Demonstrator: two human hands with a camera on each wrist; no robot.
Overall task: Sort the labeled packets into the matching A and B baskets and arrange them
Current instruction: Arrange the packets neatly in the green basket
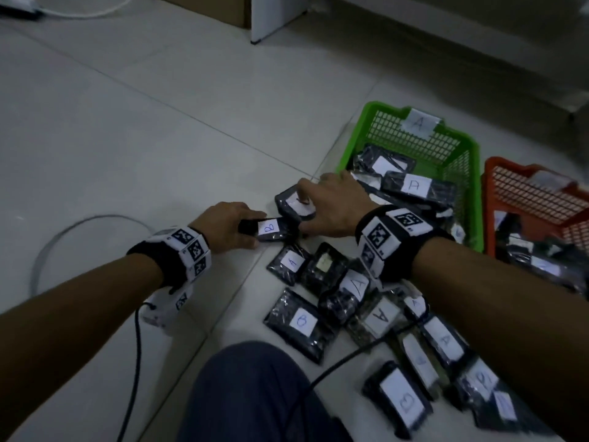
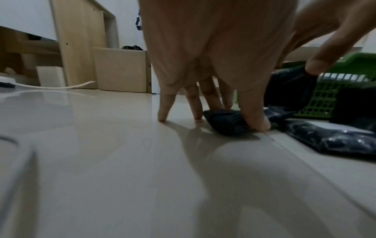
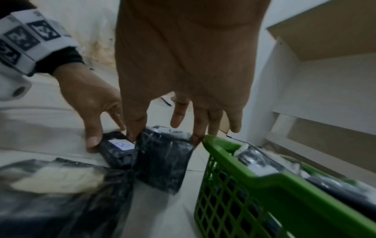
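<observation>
— What have you got in your hands?

— My left hand (image 1: 228, 225) pinches a dark packet marked B (image 1: 270, 230) by its near end, thumb against fingers, low on the floor (image 1: 159, 138); in the left wrist view my outer fingertips touch the tile beside it. My right hand (image 1: 331, 207) holds a second dark packet (image 1: 294, 204) by its edges, thumb on one side and fingers on the other. It has a white label, but my fingers cover the letter, so I can't read it.

— Where are the two packets?

— Touching each other, just beside the near left corner of the green basket (image 1: 366, 129).

— Any writing on the baskets?

— The green one has a paper tag reading A (image 1: 419, 122) on its far rim, and inside it lie packets, one with a clear A label (image 1: 413, 185). The orange basket (image 1: 490, 193) stands right beside it on the right, also with packets in it; its own tag is too blurred to read.

— And the rest?

— A loose heap of packets (image 1: 366, 314) on the floor in front of my knee (image 1: 255, 393). I can read A on several labels and B on at least two, including one at the left edge of the heap (image 1: 301, 321). Others are blurred.
</observation>
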